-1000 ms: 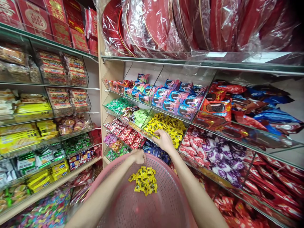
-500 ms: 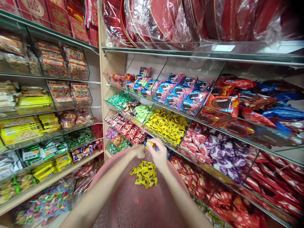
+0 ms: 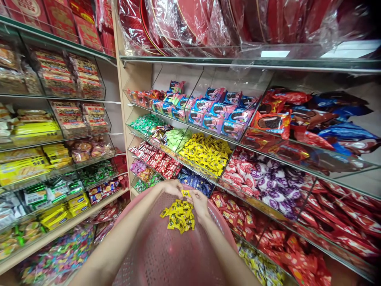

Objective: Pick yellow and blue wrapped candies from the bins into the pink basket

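Over the far part of a pink perforated plastic basket [image 3: 139,242], both my hands meet at one small yellow wrapped candy [image 3: 186,193]. My left hand [image 3: 172,187] pinches its left side, and my right hand [image 3: 199,201] pinches its right side. Just below the hands, a loose pile of the same yellow candies [image 3: 181,218] lies in the basket. Beyond them, a clear shelf bin holds many more yellow candies [image 3: 205,153]. Blue-wrapped sweets [image 3: 195,182] sit in the bin right behind my fingers.
Slanted clear bins stand ahead, with red and purple round candies [image 3: 264,176], pink-blue cookie packs [image 3: 223,111] and red packets [image 3: 339,218]. Snack shelves [image 3: 53,131] line the left. Above runs a glass shelf edge [image 3: 193,59] with red trays [image 3: 190,24] in plastic.
Both hands have drawn slightly down and toward me, and the yellow candy now shows flat between the fingertips of both. The view has shifted a little.
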### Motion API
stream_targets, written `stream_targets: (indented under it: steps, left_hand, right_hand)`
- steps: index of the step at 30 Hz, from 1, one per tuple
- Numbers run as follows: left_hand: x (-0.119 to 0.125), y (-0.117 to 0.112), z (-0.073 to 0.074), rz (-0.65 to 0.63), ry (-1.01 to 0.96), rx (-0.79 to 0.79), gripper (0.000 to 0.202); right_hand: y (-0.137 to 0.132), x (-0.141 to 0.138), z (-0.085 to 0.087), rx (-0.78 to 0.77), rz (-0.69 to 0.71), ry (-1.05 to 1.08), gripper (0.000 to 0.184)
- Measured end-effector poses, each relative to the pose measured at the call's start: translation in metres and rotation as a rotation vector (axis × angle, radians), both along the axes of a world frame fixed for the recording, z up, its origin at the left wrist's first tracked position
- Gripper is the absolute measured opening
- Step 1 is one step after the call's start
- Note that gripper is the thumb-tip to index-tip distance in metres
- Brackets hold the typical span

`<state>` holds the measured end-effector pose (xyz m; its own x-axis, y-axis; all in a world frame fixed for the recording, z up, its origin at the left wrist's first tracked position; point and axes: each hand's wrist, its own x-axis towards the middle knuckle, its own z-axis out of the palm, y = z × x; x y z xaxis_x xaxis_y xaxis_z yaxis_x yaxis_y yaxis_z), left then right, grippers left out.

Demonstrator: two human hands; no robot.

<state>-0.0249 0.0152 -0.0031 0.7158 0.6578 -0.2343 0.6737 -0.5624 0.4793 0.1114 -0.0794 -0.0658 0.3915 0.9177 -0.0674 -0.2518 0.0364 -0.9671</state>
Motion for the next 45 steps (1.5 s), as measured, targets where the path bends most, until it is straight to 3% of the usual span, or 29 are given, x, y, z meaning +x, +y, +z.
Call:
stream_targets:
  steps: [9,18,23,32,38,45]
  left_hand:
    - [0.0,0.009,-0.02,-0.059,-0.13,-0.134,0.035]
    - [0.007,0.0,-0.005,-0.062,-0.055,-0.077,0.025]
    - [0.008,-0.008,0.002,-0.058,-0.021,-0.095,0.027]
    - [0.011,-0.008,-0.004,-0.047,0.097,0.048,0.042]
    - [0.013,-0.006,-0.013,-0.04,0.082,0.052,0.041]
    - [0.016,-0.009,-0.011,0.001,0.085,0.033,0.031]
  right_hand:
    - [-0.003,0.0,-0.002,0.037,0.016,-0.118,0.036]
    - [-0.006,0.018,0.002,0.085,0.082,-0.238,0.036]
    - [-0.008,0.027,0.006,0.076,-0.027,-0.295,0.034]
    - [-0.017,0.017,0.005,0.121,0.053,-0.539,0.021]
    - [-0.015,0.02,-0.008,0.099,0.079,-0.62,0.021]
    - [-0.013,0.027,-0.025,0.011,0.185,-0.829,0.019]
